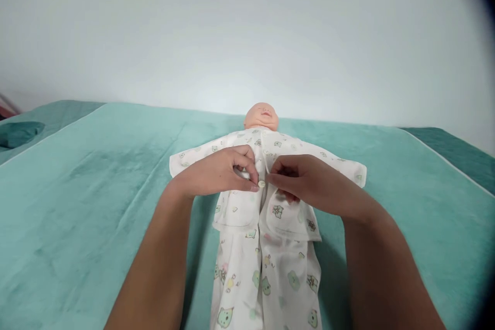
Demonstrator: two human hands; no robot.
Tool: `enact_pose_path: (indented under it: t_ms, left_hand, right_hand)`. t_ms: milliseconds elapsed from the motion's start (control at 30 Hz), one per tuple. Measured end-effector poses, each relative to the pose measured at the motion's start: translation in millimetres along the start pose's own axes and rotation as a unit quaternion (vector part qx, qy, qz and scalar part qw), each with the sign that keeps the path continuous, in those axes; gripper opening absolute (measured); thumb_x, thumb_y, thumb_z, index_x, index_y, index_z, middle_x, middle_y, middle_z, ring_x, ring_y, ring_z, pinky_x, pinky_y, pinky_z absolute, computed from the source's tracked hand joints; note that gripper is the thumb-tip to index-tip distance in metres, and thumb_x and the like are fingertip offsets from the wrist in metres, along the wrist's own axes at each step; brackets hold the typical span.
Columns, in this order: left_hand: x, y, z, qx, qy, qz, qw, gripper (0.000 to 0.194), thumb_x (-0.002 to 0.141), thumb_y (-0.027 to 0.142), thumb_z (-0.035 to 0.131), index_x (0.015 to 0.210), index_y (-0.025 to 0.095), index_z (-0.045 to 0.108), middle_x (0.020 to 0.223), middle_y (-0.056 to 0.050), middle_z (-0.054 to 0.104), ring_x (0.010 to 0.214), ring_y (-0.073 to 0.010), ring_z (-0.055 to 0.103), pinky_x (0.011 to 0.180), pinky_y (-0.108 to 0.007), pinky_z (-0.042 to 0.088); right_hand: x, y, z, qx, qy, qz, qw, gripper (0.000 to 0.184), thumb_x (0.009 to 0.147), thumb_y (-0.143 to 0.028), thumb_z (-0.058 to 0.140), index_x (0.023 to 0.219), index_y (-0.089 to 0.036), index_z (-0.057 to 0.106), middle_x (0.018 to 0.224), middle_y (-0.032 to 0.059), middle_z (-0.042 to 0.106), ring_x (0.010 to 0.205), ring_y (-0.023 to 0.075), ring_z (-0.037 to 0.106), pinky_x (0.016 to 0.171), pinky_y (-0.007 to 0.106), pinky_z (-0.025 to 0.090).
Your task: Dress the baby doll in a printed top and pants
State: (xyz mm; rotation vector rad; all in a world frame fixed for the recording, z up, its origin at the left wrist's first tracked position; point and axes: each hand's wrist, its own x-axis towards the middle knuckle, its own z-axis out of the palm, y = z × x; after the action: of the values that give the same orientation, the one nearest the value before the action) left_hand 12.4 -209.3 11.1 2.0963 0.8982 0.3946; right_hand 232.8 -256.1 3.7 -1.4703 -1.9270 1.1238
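A baby doll (262, 116) lies on its back, dressed in a white baby shirt (240, 216) and matching trousers (266, 283) printed with small animals. My left hand (232, 169) pinches the shirt's front edge, its thumb and forefinger beside a pale button (262, 184). Opposite it, my right hand (299, 178) pinches the other front edge between thumb and fingers. Below the hands the two shirt fronts hang apart. Both sleeves spread outward, and the doll's hands do not show.
A green towel-like cover (116, 191) lies beneath the doll. Behind it rises a white wall (247, 41) with a dark band along the top. A darker green cloth (21, 134) shows at the far left.
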Motion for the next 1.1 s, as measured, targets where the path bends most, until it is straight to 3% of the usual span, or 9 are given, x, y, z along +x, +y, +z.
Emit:
enact_pose_path:
  t_ms: [133, 367, 467, 667, 1100]
  left_hand:
    - [1.5, 4.3, 5.2, 0.004, 0.027, 0.0, 1.0, 0.017, 0.073, 0.042, 0.073, 0.078, 0.027, 0.075, 0.093, -0.002, 0.059, 0.079, -0.0165, 0.054, 0.065, -0.028, 0.041]
    - [3.5, 8.9, 10.7, -0.014, 0.063, -0.007, 0.998, 0.017, 0.078, 0.037, 0.065, 0.071, 0.022, 0.069, 0.077, -0.002, 0.061, 0.064, -0.0133, 0.051, 0.054, -0.027, 0.036]
    - [2.2, 9.6, 8.9, -0.073, 0.043, -0.002, 0.996, 0.022, 0.082, 0.041, 0.064, 0.073, 0.021, 0.069, 0.069, -0.002, 0.062, 0.062, -0.0137, 0.054, 0.053, -0.026, 0.038]
    - [2.7, 10.5, 8.2, -0.15, -0.02, 0.009, 0.988, 0.02, 0.086, 0.039, 0.063, 0.079, 0.021, 0.07, 0.077, -0.003, 0.07, 0.072, -0.0157, 0.064, 0.067, -0.029, 0.05]
    - [4.8, 9.5, 8.3, -0.154, -0.044, -0.038, 0.986, 0.025, 0.085, 0.04, 0.065, 0.074, 0.018, 0.066, 0.065, -0.002, 0.065, 0.062, -0.0128, 0.059, 0.056, -0.024, 0.043]
  right_hand:
    - [-1.1, 10.7, 3.5, 0.134, 0.004, 0.003, 0.991, 0.028, 0.086, -0.046, 0.062, 0.073, -0.02, 0.058, 0.056, -0.0016, 0.058, 0.052, 0.0112, 0.051, 0.049, 0.024, 0.037]
    - [-0.4, 13.1, 6.9, 0.191, -0.02, -0.011, 0.981, 0.027, 0.084, -0.044, 0.067, 0.076, -0.02, 0.06, 0.052, -0.004, 0.053, 0.048, 0.0093, 0.048, 0.044, 0.021, 0.033]
    - [2.3, 16.0, 6.8, 0.231, -0.013, -0.018, 0.973, 0.029, 0.085, -0.045, 0.067, 0.074, -0.02, 0.058, 0.053, -0.0029, 0.058, 0.045, 0.0093, 0.05, 0.042, 0.021, 0.034]
    - [6.2, 20.9, 7.4, 0.285, -0.016, -0.044, 0.957, 0.03, 0.084, -0.043, 0.069, 0.071, -0.019, 0.057, 0.059, -0.002, 0.064, 0.044, 0.0079, 0.053, 0.039, 0.019, 0.032]
    - [5.6, 19.2, 5.3, 0.278, -0.03, -0.053, 0.959, 0.031, 0.089, -0.043, 0.064, 0.073, -0.017, 0.064, 0.069, 0.0025, 0.07, 0.049, 0.0081, 0.057, 0.042, 0.019, 0.038]
